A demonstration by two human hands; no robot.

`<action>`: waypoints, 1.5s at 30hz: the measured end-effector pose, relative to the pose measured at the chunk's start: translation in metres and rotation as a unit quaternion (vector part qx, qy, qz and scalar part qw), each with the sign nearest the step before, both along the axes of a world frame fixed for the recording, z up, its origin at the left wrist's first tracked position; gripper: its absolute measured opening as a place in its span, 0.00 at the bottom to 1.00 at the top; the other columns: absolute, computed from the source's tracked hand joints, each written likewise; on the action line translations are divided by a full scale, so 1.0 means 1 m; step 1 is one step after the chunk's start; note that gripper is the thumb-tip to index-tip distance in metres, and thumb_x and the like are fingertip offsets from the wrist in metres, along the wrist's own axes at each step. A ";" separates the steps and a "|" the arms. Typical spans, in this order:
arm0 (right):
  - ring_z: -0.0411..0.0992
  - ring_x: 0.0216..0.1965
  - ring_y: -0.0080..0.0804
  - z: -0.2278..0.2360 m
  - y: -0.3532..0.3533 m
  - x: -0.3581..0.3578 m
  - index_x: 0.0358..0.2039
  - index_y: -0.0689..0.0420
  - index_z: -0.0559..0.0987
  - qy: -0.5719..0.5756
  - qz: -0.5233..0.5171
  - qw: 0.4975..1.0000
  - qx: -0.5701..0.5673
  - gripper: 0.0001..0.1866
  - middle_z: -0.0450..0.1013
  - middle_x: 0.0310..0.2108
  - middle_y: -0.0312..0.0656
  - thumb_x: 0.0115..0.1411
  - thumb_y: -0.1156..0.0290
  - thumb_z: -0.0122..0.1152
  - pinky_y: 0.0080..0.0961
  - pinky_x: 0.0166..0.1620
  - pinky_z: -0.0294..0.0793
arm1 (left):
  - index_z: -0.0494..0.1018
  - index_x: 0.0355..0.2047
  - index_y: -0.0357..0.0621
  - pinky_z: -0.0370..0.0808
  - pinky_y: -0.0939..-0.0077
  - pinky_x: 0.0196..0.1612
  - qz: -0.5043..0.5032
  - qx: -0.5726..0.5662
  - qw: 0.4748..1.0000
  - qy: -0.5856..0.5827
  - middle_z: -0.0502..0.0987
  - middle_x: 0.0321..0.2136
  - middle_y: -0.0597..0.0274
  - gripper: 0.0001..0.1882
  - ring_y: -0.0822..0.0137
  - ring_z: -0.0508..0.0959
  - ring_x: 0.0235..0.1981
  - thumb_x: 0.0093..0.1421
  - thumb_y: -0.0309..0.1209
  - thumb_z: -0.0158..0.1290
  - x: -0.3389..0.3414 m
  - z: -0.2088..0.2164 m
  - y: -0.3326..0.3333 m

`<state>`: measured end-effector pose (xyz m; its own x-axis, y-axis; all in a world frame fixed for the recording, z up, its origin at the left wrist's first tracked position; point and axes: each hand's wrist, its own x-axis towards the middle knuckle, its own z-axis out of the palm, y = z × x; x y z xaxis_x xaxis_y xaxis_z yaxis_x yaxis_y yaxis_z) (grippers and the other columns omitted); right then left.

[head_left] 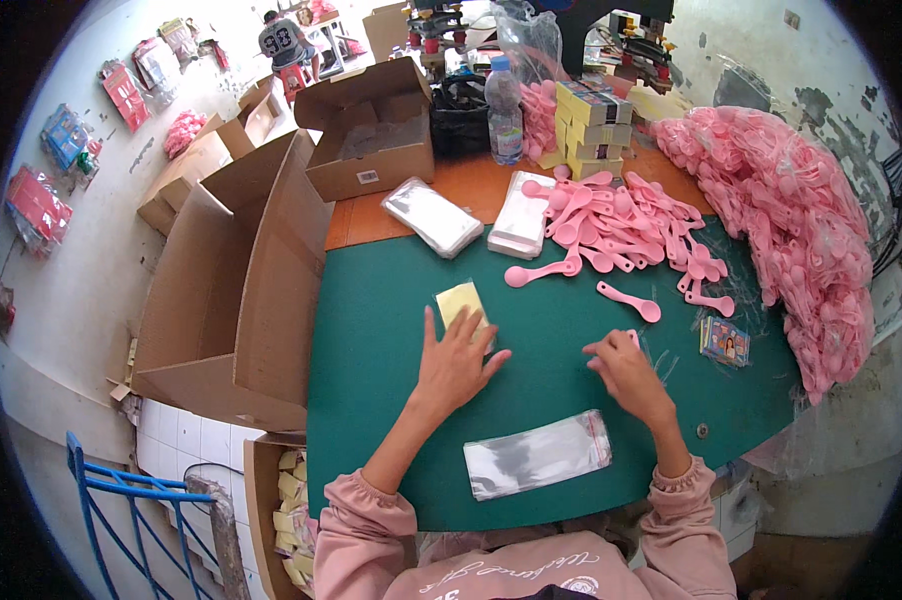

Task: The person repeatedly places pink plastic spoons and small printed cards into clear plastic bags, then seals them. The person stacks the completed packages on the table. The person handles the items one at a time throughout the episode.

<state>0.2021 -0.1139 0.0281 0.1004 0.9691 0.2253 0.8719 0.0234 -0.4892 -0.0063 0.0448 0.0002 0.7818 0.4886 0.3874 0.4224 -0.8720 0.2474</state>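
My left hand (455,362) lies with its fingers spread over a pale yellow card (458,301) in a clear plastic sleeve on the green table mat. To the right, my right hand (626,372) is closed, and a bit of pink shows by its fingers, like the end of a spoon; most of it is hidden. Between my forearms rests a stack of clear plastic bags (537,455). Beyond my right hand lies a single pink spoon (629,301), in front of a loose pile of pink spoons (611,225).
Two stacks of clear bags (433,217) lie at the back, near a water bottle (505,110) and piled yellow cards (593,120). Bagged pink spoons (781,220) heap at right, beside small printed cards (724,342). Open cardboard boxes (206,290) stand left; another person (286,45) sits far back.
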 end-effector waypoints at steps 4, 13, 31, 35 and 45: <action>0.66 0.30 0.38 0.027 -0.001 0.019 0.29 0.62 0.75 0.030 -0.112 0.987 0.116 0.05 0.67 0.27 0.45 0.49 0.79 0.54 0.30 0.36 0.66 | 0.71 0.37 0.49 0.41 0.30 0.53 0.109 0.050 0.987 0.104 0.64 0.49 0.59 0.16 0.60 0.60 0.55 0.55 0.45 0.48 -0.010 -0.002 -0.007; 0.62 0.21 0.13 0.028 0.003 0.015 0.30 0.62 0.76 0.305 -0.226 0.906 0.186 0.04 0.68 0.21 0.30 0.53 0.76 0.56 0.11 0.24 0.61 | 0.68 0.34 0.42 0.71 0.69 0.31 -0.139 -0.255 0.957 -0.023 0.69 0.28 0.58 0.12 0.59 0.73 0.30 0.49 0.30 0.55 0.023 -0.001 -0.094; 0.63 0.17 0.14 0.040 -0.027 -0.009 0.24 0.62 0.73 0.198 -0.187 0.961 0.052 0.04 0.66 0.16 0.33 0.50 0.76 0.58 0.14 0.20 0.62 | 0.59 0.31 0.41 0.72 0.75 0.40 -0.157 -0.671 0.700 -0.188 0.75 0.32 0.52 0.08 0.68 0.75 0.37 0.55 0.23 0.48 0.017 -0.010 -0.061; 0.63 0.17 0.14 0.040 -0.011 -0.015 0.26 0.62 0.72 0.343 -0.212 0.885 0.233 0.04 0.68 0.18 0.34 0.53 0.76 0.57 0.11 0.19 0.62 | 0.61 0.35 0.39 0.72 0.78 0.40 -0.085 -0.723 0.656 -0.197 0.76 0.33 0.53 0.11 0.72 0.75 0.36 0.56 0.26 0.51 0.017 0.008 -0.058; 0.65 0.18 0.15 0.031 0.008 -0.035 0.28 0.62 0.69 0.336 -0.148 0.912 0.183 0.07 0.69 0.19 0.35 0.52 0.76 0.59 0.11 0.19 0.62 | 0.66 0.46 0.36 0.70 0.82 0.40 -0.091 -0.671 0.711 -0.193 0.75 0.36 0.56 0.17 0.75 0.74 0.35 0.59 0.32 0.48 0.020 0.008 -0.055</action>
<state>0.1671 -0.1058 0.0589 0.5792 0.7499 0.3196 0.3728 0.1050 -0.9220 0.0137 -0.0099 0.0085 0.8410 0.5254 -0.1290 0.0083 0.2258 0.9741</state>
